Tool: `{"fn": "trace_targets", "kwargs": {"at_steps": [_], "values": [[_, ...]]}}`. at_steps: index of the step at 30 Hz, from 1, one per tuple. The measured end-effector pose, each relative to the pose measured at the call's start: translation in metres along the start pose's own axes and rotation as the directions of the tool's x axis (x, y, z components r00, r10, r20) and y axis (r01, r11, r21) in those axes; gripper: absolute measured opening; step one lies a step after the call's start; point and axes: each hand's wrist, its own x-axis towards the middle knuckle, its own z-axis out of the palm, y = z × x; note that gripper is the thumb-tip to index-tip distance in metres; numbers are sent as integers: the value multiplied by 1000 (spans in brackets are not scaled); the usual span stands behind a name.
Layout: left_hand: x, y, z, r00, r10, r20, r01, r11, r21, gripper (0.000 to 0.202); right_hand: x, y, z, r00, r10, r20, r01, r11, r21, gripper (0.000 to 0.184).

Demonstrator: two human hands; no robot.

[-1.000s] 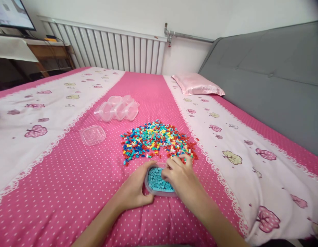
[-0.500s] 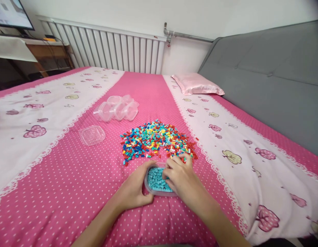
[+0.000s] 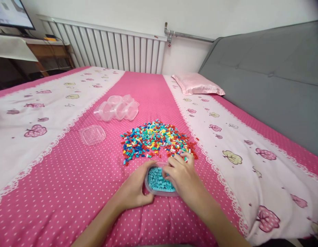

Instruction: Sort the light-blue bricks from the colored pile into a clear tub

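On the pink dotted bedspread (image 3: 71, 178), near edge, centre of view: small clear tub (image 3: 160, 194) sits flat, filled with teal bricks (image 3: 157, 181). Left hand (image 3: 134, 190) is wrapped around the tub's left side, thumb along the far rim, fingers curled at the near corner, so it's gripping the tub. Right hand (image 3: 183, 176) lies over the tub's right side and covers that edge; fingers are bent, with the tips at the near fringe of the mixed brick pile (image 3: 155, 139) and above the teal fill. Can't tell if it's pinching a brick, as the fingertips hide whatever is under them. The pile is just beyond the tub, touching or almost touching its far rim: red, blue, yellow, teal and white pieces, spread loose on the pink strip. Clear lid (image 3: 92, 134) lies flat to the left of the pile, apart from it. Cluster of empty clear tubs (image 3: 116, 108) lies further back, some tipped on their sides and leaning on each other. Pink pillow (image 3: 197, 84) is at the far right of the bed, against the grey headboard (image 3: 264, 75). White radiator (image 3: 110, 48) runs along the far wall. Monitor (image 3: 10, 13) is top left, on a desk.
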Motion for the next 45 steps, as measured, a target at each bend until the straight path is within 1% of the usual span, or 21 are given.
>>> {"fn": "trace_targets", "kwargs": {"at_steps": [4,9,13,16,19,23,25,29,31,33,34,35,37,38,39,40,42,44,45], "values": [[1,2,0,1000,-12,4,12,1000,-16,93,-1,-3,1,999,-34,41,32,998,52,15],[1,3,-1,1000,-12,6,12,1000,-11,93,1,-8,6,996,-36,78,37,999,-12,15],[0,0,-1,1000,-14,12,14,1000,-3,94,1,-8,1,996,-12,90,14,1000,-18,15],[-2,-2,0,1000,-7,5,7,1000,-2,95,0,-8,-4,995,-19,102,17,1000,26,14],[-2,-1,1,1000,-7,0,7,1000,-12,94,0,-9,-5,997,-35,73,29,997,77,12],[0,2,0,1000,-20,11,20,999,-43,90,-1,-10,1,995,-80,67,77,996,41,15],[0,3,0,1000,-24,15,25,998,-54,89,-1,-9,-1,995,-82,59,77,994,83,14],[0,4,-2,1000,-16,10,16,999,-49,91,-1,2,-20,999,-21,-25,27,963,268,6],[0,5,-2,1000,-20,10,20,999,-31,92,0,15,-27,997,35,-75,-10,949,315,15],[-1,7,-3,999,-32,8,33,999,-13,91,0,32,-23,985,97,-144,-37,927,372,25],[-2,8,-3,999,-40,6,40,999,-6,91,0,42,-17,971,142,-191,-53,910,411,30],[-3,9,-4,999,-46,1,46,999,-2,91,-1,51,-8,942,202,-268,-65,893,446,33],[-4,11,-4,999,-51,-11,51,999,5,91,-2,69,15,851,329,-410,-108,873,475,39],[-5,11,-4,999,-52,-16,52,999,8,92,-3,76,27,803,377,-463,-144,875,462,40],[-6,11,-4,998,-52,-22,52,999,12,92,-4,82,38,744,431,-510,-188,868,460,43],[-7,11,-3,998,-54,-28,54,998,17,93,-6,86,48,710,457,-536,-207,862,462,45],[-8,9,-2,997,-57,-49,59,998,34,93,-7,93,63,677,477,-560,-214,856,470,48],[-10,6,1,996,-57,-73,61,997,57,94,-7,96,70,654,500,-568,-216,843,493,48],[-10,5,2,994,-59,-87,65,995,73,94,-6,97,73,650,506,-567,-214,837,503,47]]}}
